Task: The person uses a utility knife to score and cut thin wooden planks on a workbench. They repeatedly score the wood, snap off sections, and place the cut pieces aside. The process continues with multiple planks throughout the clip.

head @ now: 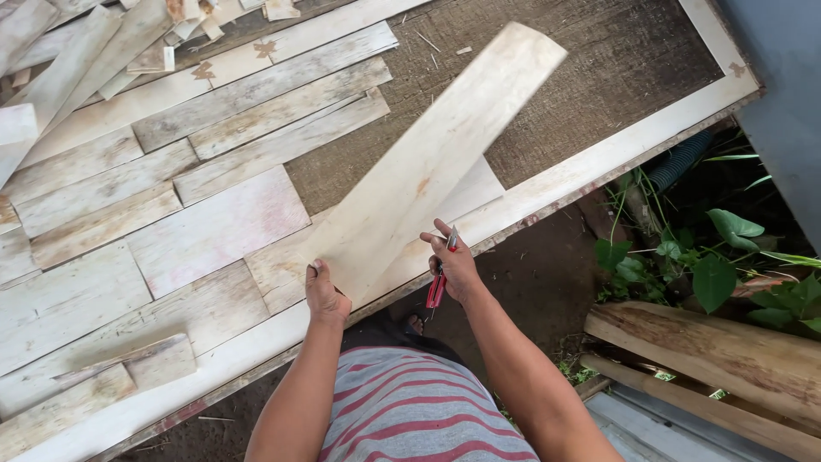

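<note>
My left hand [325, 295] grips the near end of a long pale wooden slat [436, 150] that slants up to the right, lifted above the panel and blurred at its far end. My right hand [453, 265] holds a red-handled tool [437, 289], probably pliers or a cutter, close to the slat's near right edge. Below lies a large framed panel [599, 158] with a coarse brown backing [581, 77], its left part covered by several pale wooden pieces [214, 227] laid side by side.
A heap of loose slats [77, 51] lies at the top left. Bare dirt ground [530, 282], green plants [710, 265] and thick wooden planks [710, 351] are at the right. A grey wall [787, 85] stands at the top right.
</note>
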